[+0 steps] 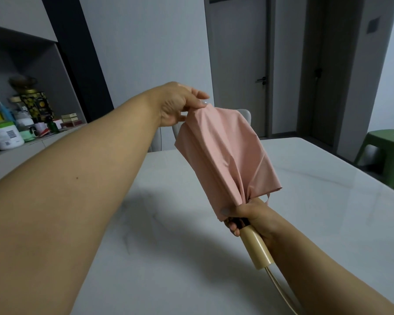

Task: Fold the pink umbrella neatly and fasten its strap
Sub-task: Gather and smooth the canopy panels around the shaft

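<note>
while held aloft, pink umbrella [225, 153] (strap [267, 198] loose)

No legible text in view. White tub [6, 137] on the shelf carries a barcode label; its digits are unreadable.

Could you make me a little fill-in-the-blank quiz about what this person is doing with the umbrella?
1. The left hand pinches the top of the ____ canopy.
2. The right hand grips the umbrella just above its ____ handle.
3. Beneath the umbrella is a white ____.
4. The stool at right is ____.

Missing words: pink; beige; table; green
</note>
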Demonstrator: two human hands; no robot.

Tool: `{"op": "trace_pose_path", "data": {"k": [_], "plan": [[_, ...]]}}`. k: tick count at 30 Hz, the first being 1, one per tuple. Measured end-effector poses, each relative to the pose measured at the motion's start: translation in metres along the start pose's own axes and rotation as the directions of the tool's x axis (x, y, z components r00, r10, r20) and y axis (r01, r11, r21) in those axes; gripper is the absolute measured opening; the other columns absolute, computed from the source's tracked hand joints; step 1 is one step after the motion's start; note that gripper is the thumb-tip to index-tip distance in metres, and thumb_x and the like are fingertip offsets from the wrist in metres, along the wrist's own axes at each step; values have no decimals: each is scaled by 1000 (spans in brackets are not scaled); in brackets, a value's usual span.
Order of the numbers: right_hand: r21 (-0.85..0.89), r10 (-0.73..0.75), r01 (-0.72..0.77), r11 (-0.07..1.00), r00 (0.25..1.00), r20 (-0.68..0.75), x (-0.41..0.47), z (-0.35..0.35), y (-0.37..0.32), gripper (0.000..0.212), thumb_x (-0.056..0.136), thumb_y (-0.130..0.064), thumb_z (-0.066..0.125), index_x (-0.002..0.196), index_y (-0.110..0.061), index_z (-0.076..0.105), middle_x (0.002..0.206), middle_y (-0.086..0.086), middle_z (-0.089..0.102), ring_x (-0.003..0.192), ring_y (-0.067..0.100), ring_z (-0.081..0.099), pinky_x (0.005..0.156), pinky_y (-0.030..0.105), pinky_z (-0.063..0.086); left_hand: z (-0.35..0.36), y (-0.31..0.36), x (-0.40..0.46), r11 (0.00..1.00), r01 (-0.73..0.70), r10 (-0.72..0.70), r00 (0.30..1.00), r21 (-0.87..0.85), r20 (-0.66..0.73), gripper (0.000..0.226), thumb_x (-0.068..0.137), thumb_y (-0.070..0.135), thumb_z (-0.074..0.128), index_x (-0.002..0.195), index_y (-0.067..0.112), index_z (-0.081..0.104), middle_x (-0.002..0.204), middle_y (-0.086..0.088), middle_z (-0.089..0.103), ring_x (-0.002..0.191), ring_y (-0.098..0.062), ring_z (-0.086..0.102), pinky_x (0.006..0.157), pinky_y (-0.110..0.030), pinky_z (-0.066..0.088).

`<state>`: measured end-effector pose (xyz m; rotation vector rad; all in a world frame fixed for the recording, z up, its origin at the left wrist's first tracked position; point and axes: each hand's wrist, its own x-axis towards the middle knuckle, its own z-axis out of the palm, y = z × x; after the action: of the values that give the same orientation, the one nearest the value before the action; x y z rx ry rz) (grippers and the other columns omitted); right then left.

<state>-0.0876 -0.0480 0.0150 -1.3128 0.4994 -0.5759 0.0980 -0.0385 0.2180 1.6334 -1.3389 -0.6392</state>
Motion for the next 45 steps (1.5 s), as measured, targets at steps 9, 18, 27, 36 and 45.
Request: {"op": "trace_pose_path", "data": {"k": [9,18,27,36,45], "plan": [[45,-65,65,997,998,-3,0,-7,-6,22,58,-1,68,78,7,62,58,20,55,40,20,47,41,25,43,7,3,1,966,-46,40,999,-256,-29,22,90,0,53,86,20,61,75,4,54,70,-8,49,54,-18,41],[42,-52,53,998,998,-22,-1,-8,-5,11,60,-3,66,68,2,62,48,15,52,37,19,45,42,25,42,-8,17,-3,1000,-24,25,987,8,-158,26,91,44,59,79,21,61,61,6,45,64,-12,40,73,-30,38],[14,-49,49,999,999,-19,1,-6,-2,19,59,0,67,75,7,61,58,20,54,39,19,48,42,25,43,-8,24,-17,987,39,-40,999,156,2,19,88,33,58,74,21,53,73,2,64,78,-17,59,89,-41,33],[-26,-25,24,999,999,-34,4,-7,1,28,59,-4,68,83,9,61,63,23,55,42,21,48,45,27,44,-12,19,-18,950,152,-136,988,271,-79,13,87,33,65,88,20,64,62,7,46,58,-12,32,71,-29,36],[2,-29,29,1000,996,-87,3,-5,0,21,58,-5,69,74,7,62,55,19,53,40,20,47,43,25,43,28,4,-34,835,-62,297,887,546,-353,18,90,36,61,87,19,54,72,6,49,68,-16,47,62,-26,37]]}}
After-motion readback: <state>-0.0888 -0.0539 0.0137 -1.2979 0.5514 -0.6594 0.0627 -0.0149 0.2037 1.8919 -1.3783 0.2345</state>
